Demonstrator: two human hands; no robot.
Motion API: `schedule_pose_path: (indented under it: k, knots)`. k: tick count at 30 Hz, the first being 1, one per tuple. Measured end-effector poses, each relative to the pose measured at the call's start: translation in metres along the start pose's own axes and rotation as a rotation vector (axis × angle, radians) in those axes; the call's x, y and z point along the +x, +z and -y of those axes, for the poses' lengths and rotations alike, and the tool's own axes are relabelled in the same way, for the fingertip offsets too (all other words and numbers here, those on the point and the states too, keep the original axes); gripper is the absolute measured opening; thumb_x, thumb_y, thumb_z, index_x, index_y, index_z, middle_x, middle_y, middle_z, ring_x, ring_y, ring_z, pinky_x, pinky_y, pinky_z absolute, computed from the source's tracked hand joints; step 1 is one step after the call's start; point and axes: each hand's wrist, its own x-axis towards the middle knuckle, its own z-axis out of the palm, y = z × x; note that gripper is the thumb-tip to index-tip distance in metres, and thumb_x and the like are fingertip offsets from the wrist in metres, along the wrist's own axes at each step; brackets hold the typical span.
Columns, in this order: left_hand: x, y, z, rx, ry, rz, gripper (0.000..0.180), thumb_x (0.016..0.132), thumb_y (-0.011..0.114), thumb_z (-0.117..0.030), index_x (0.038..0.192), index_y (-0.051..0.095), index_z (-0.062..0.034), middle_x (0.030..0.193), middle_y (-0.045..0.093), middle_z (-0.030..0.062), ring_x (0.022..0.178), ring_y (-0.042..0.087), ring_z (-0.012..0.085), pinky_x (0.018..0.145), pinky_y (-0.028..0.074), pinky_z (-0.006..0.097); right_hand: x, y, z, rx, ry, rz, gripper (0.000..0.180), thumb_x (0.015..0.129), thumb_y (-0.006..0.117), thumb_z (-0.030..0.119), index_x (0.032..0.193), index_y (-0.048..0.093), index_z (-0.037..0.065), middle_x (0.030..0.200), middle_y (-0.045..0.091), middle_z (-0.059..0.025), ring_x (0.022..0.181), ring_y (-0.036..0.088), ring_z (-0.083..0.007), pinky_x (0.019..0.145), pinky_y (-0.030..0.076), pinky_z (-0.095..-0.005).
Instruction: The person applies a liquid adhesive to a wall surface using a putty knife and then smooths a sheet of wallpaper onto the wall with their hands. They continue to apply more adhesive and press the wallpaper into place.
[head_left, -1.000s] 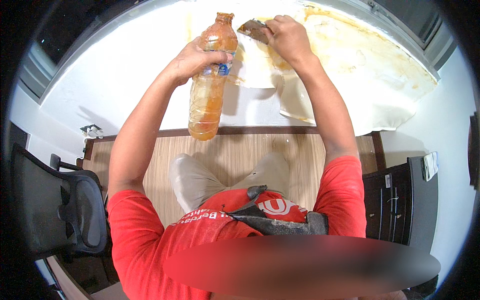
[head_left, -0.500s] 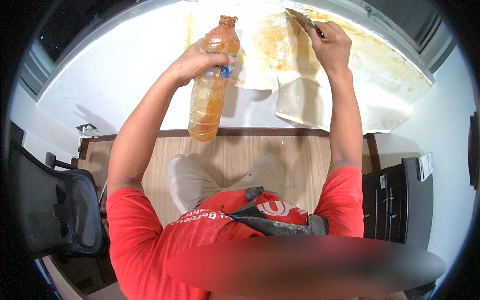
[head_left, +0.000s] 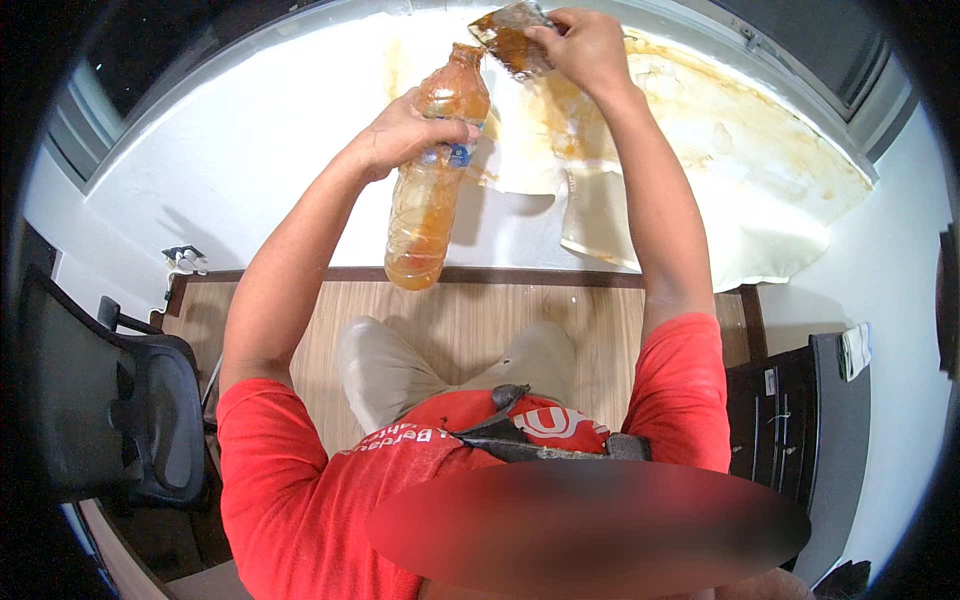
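Observation:
My left hand [head_left: 405, 135] grips the upper part of a clear plastic bottle [head_left: 430, 190] that holds orange-brown liquid near its bottom; the bottle hangs upright in front of a white wall. My right hand [head_left: 580, 45] is raised higher and pinches a brown-stained rag or scraper [head_left: 510, 35] right next to the bottle's open neck. Behind both hands the white wall carries brown stains [head_left: 700, 110], and a loose pale sheet [head_left: 610, 215] peels down from it.
A black office chair [head_left: 110, 400] stands at my left. Wooden floor [head_left: 470, 320] lies below, edged by a dark baseboard. A black cabinet [head_left: 810, 420] is at the right. A small wall fitting [head_left: 185, 260] sits low on the left. A window frame runs along the top.
My right hand has swung left from the stained wall and brought the brown piece next to the bottle's neck. The bottle has stayed almost in place in my left hand.

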Motion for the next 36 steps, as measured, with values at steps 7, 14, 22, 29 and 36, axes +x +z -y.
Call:
schedule_pose_path:
  k: [7,14,22,29,36]
  knots:
    - [0.003,0.003,-0.006,-0.039,0.025,0.069,0.073,0.077,0.082,-0.035,0.137,0.057,-0.0029,0.113,0.068,0.0144,0.104,0.068,0.0240,0.095,0.056,0.041,-0.015,-0.060,-0.039,-0.187,0.111,-0.084,0.036,0.082,0.085,0.034,0.095,0.079,0.001,0.080,0.074,-0.0140,0.064,0.066,-0.0203,0.064,0.053,-0.0318]
    - [-0.002,0.000,-0.002,-0.086,0.014,0.086,0.075,0.076,0.083,-0.034,0.138,0.056,-0.0020,0.117,0.068,0.0149,0.106,0.066,0.0232,0.096,0.054,0.039,-0.050,-0.062,-0.016,-0.066,-0.078,0.079,0.020,0.083,0.081,0.021,0.093,0.078,0.004,0.084,0.072,-0.0130,0.074,0.066,-0.0291,0.069,0.052,-0.0387]
    - [0.010,0.001,0.018,-0.131,0.016,0.086,0.091,0.072,0.087,-0.036,0.140,0.048,0.0096,0.120,0.067,0.0205,0.111,0.066,0.0263,0.099,0.053,0.038,-0.016,-0.025,-0.006,-0.402,-0.288,0.406,0.012,0.081,0.068,0.012,0.088,0.077,0.008,0.088,0.070,-0.0118,0.093,0.066,-0.0338,0.081,0.055,-0.0471]
    - [0.017,0.012,0.037,-0.144,-0.060,0.092,0.098,0.069,0.089,-0.035,0.142,0.042,0.0113,0.119,0.067,0.0192,0.106,0.068,0.0245,0.094,0.054,0.035,0.049,-0.004,0.039,-0.272,-0.385,0.273,0.021,0.085,0.077,0.024,0.091,0.077,0.004,0.080,0.068,-0.0173,0.079,0.067,-0.0396,0.071,0.053,-0.0461]
    - [0.017,0.020,0.041,-0.223,-0.035,0.135,0.093,0.069,0.090,-0.034,0.140,0.047,0.0085,0.118,0.067,0.0167,0.104,0.068,0.0222,0.092,0.055,0.033,0.071,0.018,0.073,0.054,-0.039,0.289,0.017,0.083,0.078,0.016,0.085,0.075,-0.001,0.073,0.070,-0.0208,0.062,0.068,-0.0296,0.062,0.053,-0.0415]
